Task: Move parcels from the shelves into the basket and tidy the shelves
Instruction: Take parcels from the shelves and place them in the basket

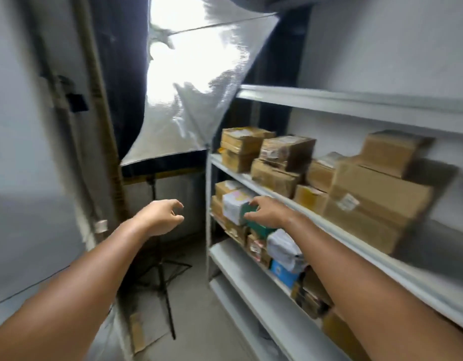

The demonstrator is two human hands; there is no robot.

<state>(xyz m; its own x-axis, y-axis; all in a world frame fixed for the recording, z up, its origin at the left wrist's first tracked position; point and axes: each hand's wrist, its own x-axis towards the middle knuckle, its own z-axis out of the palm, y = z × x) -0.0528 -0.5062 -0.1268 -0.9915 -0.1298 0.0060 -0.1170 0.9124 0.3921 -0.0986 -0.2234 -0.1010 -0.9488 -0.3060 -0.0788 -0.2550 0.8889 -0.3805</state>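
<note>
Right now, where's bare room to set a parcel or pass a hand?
Free: floor between the light stand and the shelf post; the lower board's front strip looks bare. Crowded: the cardboard boxes, the row around the green box.

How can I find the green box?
Find the white metal shelves on the right and the level under the row of brown cardboard boxes. Toward its far end, beside a white-wrapped parcel, sits the green box, at the right hand. It is the only dark green parcel there.
</note>
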